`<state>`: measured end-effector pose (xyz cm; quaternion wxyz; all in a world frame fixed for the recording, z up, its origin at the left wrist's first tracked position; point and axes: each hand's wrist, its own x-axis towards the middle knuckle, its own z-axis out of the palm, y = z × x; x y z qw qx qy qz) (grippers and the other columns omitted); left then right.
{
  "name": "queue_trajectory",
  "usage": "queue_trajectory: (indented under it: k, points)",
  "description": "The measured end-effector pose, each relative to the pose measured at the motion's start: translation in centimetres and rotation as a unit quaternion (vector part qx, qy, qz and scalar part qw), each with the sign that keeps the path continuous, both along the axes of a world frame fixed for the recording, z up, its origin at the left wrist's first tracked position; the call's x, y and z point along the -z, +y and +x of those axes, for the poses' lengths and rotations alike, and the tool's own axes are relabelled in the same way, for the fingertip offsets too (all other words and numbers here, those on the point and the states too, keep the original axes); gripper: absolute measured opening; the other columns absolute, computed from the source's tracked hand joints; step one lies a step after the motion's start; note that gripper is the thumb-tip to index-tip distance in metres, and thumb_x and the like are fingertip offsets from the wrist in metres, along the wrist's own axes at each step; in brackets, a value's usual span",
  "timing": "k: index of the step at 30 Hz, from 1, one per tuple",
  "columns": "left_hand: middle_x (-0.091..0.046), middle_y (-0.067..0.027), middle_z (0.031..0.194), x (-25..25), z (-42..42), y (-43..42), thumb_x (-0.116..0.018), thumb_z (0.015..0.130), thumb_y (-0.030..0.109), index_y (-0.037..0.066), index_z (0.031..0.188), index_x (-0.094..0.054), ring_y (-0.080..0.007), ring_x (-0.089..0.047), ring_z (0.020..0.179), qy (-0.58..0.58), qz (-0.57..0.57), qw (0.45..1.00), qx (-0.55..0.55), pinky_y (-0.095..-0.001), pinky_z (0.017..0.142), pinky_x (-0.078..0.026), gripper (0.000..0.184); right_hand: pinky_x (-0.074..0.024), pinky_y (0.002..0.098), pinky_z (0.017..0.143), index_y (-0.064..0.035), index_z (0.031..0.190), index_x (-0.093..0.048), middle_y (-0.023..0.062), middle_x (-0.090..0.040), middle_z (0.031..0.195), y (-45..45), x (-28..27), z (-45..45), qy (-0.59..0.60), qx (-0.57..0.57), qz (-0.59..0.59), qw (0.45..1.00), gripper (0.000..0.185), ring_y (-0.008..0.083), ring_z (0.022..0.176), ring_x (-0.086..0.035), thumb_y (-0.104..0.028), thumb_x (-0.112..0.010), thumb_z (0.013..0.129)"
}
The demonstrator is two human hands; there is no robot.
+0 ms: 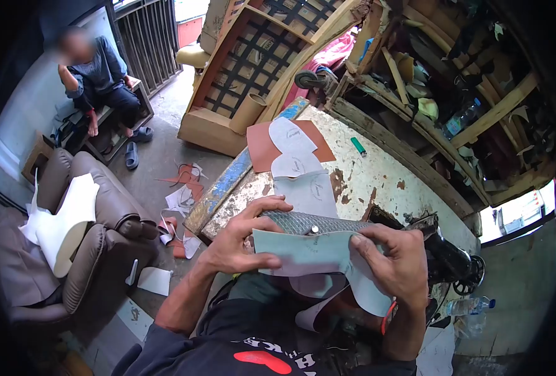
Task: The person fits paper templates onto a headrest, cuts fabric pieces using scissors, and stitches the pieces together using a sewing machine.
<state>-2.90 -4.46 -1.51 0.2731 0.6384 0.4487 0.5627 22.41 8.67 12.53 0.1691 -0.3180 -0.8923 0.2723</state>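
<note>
A pale sheet [303,250] is held up in both hands at the near edge of the tabletop [368,182], with its lower part hanging in a curve on the right. The left hand [243,237] has its fingers spread around the sheet's left end, thumb in front; the right hand [394,260] pinches its upper right part between thumb and bent fingers. Just behind the sheet's top edge lies a grey patterned piece [290,220], with a round metal knob [314,230] in front of it. Beyond, white patterns [296,164] with handwriting reach toward the far left corner, partly over a brown piece [260,150]. A green lighter [358,146] lies to their right. A black sewing machine [447,250] stands by the near right edge. Past the blue-painted left edge, scraps [184,188] litter the floor [159,207], between the tabletop and a brown sofa [105,200]. A person [102,75] sits farther off.
</note>
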Motion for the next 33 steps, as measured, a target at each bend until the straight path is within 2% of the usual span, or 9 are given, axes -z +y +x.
queue_trajectory:
  k: [1,4,8,9,16,22,26,30,33]
  points:
    - [-0.061,-0.0166,0.143,-0.3,0.6,-0.1,-0.087,0.08,0.016,0.004,0.097,-0.076,-0.0392,-0.047,0.144,-0.02,0.007,0.999,-0.026,-0.056,0.123,-0.029,0.023,-0.0536,0.0322,0.06,-0.0006,0.094,-0.078,0.0155,-0.071,0.072,-0.1,-0.2,0.0,0.005,0.006,-0.009,1.0,0.017,0.0251,0.061,-0.072,-0.018,-0.075,0.094]
    - [-0.067,-0.0154,0.134,-0.3,1.0,-0.3,-0.084,0.083,0.013,0.004,0.095,-0.076,-0.0403,-0.054,0.138,-0.032,0.015,0.998,-0.057,-0.0574,0.123,-0.029,0.017,-0.053,0.0304,0.06,0.0011,0.093,-0.077,0.0145,-0.071,0.073,-0.1,-0.9,0.1,-0.003,-0.008,-0.011,1.0,0.018,0.0207,0.06,-0.07,-0.017,-0.075,0.094]
    - [-0.072,-0.0154,0.122,-2.2,2.1,-0.5,-0.07,0.095,0.021,0.0,0.1,-0.076,-0.0375,-0.064,0.129,-0.16,-0.004,0.986,-0.055,-0.0583,0.123,-0.027,0.023,-0.0531,0.0303,0.062,0.0032,0.094,-0.076,0.0144,-0.072,0.075,-0.2,-1.9,0.5,0.04,-0.009,-0.025,0.999,0.019,0.0199,0.064,-0.07,-0.015,-0.076,0.093]
    - [-0.074,-0.0147,0.113,-2.2,2.3,-0.4,-0.061,0.101,0.023,-0.003,0.105,-0.075,-0.0342,-0.068,0.123,-0.119,0.009,0.989,-0.092,-0.0585,0.124,-0.026,0.03,-0.0535,0.0306,0.064,0.0037,0.094,-0.076,0.0145,-0.073,0.077,0.0,-2.1,0.4,0.045,-0.004,-0.007,0.999,0.019,0.0202,0.066,-0.071,-0.015,-0.078,0.092]
    - [-0.075,-0.0129,0.102,-0.4,3.4,0.3,-0.063,0.105,0.031,-0.001,0.106,-0.074,-0.027,-0.071,0.113,-0.107,0.02,0.983,-0.146,-0.0584,0.123,-0.029,0.033,-0.0552,0.0336,0.067,0.0016,0.096,-0.076,0.016,-0.074,0.084,1.4,-0.1,1.0,0.086,0.006,0.078,0.993,0.023,0.0257,0.071,-0.072,-0.018,-0.084,0.087]
    - [-0.075,-0.0094,0.098,0.8,3.4,0.7,-0.072,0.101,0.03,0.003,0.1,-0.073,-0.0198,-0.07,0.097,-0.217,0.078,0.962,-0.147,-0.0534,0.121,-0.034,0.027,-0.0529,0.0351,0.058,-0.0077,0.102,-0.077,0.0086,-0.072,0.081,0.8,-0.7,2.0,0.026,-0.031,0.146,0.988,0.029,0.0241,0.066,-0.07,-0.025,-0.088,0.081]
    - [-0.073,-0.0096,0.095,0.5,2.9,0.8,-0.081,0.092,0.019,0.002,0.094,-0.074,-0.0179,-0.068,0.095,-0.159,0.068,0.977,-0.124,-0.0511,0.116,-0.04,0.019,-0.0513,0.0388,0.055,-0.0159,0.11,-0.075,0.0039,-0.062,0.081,1.8,0.5,2.2,-0.048,0.0,0.3,0.953,0.041,0.0241,0.063,-0.066,-0.037,-0.087,0.077]
    - [-0.07,-0.0106,0.098,0.2,2.2,0.5,-0.087,0.084,0.011,0.0,0.09,-0.075,-0.0177,-0.066,0.098,-0.049,0.006,0.989,-0.142,-0.0413,0.103,-0.048,0.018,-0.0538,0.0387,0.058,-0.0174,0.123,-0.07,0.0042,-0.062,0.086,2.5,1.4,1.8,-0.066,-0.009,0.279,0.958,0.053,0.0245,0.068,-0.069,-0.036,-0.088,0.076]
    - [-0.069,-0.0122,0.103,0.0,2.3,0.5,-0.089,0.08,0.009,-0.001,0.09,-0.074,-0.0195,-0.065,0.102,-0.071,0.006,0.984,-0.162,-0.0341,0.093,-0.051,0.021,-0.055,0.0388,0.06,-0.0166,0.133,-0.066,0.0049,-0.063,0.086,3.0,2.5,1.5,-0.053,-0.013,0.258,0.965,0.065,0.0248,0.07,-0.07,-0.036,-0.088,0.075]
